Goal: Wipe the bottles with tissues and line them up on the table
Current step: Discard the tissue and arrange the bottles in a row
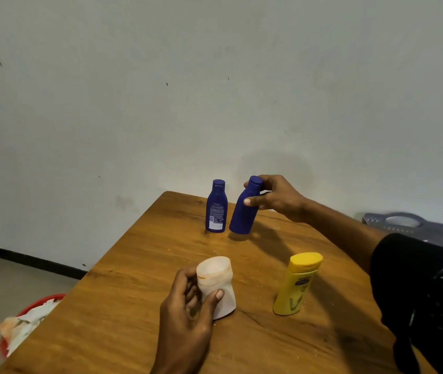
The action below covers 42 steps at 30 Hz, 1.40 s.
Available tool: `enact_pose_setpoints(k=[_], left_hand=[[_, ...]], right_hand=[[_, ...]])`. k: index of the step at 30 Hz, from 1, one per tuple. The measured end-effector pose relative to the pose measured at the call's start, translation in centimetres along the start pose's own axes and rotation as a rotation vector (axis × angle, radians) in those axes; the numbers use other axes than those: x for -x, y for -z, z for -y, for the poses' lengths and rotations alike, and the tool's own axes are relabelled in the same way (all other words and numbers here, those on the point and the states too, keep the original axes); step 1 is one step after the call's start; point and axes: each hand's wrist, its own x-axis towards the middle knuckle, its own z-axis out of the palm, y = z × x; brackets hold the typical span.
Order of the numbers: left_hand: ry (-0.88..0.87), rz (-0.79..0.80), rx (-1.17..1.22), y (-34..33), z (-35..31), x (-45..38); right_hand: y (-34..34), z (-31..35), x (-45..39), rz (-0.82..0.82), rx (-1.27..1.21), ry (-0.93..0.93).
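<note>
Four bottles on the bench [139, 306], two blue at the far end, one upright [215, 209], one tilted [244, 211] pinched in right hand [277, 197] fingers, white bottle [219, 284] gripped by left hand [188, 306] near, yellow bottle [297, 283] right

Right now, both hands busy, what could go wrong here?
1. The right hand holds the tilted blue bottle close beside the standing blue bottle; setting it down could knock that one over.
2. The left hand grips the white bottle low on its side; the grip may slip.
3. The right sleeve hangs near the yellow bottle and might brush it.
</note>
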Motion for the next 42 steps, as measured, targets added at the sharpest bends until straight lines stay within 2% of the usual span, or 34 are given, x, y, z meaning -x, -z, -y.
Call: enact_pose_setpoints(k=[10,33,38,42], left_hand=[[-0.089,0.016,-0.034,-0.2,0.3,-0.1],[-0.122,0.043,-0.076,0.0,0.7,-0.2],[-0.110,0.036,-0.059,-0.1,0.9,-0.1],[-0.104,0.045,-0.056,-0.2,0.8,-0.1]], right_hand=[[-1.4,-2.6,-2.8,0.001,0.201,-0.001],[-1.5,-2.3,-2.9,0.031,0.280,-0.050],[0.5,-1.3,-1.8,0.095,0.362,-0.146],[4.6,1.2,1.3,0.089,0.541,-0.046]])
